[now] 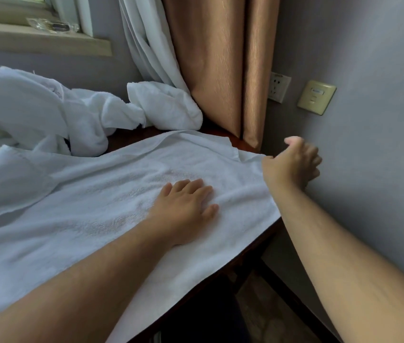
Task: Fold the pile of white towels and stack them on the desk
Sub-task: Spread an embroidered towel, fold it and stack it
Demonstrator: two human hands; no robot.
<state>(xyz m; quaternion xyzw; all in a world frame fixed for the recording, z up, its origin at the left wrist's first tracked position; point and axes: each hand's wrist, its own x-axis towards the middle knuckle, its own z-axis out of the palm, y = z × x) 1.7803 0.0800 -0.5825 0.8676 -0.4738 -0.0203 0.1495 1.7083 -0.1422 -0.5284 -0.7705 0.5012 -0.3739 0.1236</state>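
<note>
Desk (131, 138) under towel (97, 206); left fingers (196, 189) flat on it, right fingers (312, 154) curled at corner, grip unclear

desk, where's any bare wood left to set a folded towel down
Only a narrow bare strip of desk shows, between the spread towel and the crumpled pile, running to the corner by the brown curtain. Nearer, the spread towel covers everything, left hand pressing on it; the far left is crowded with the pile.
</note>
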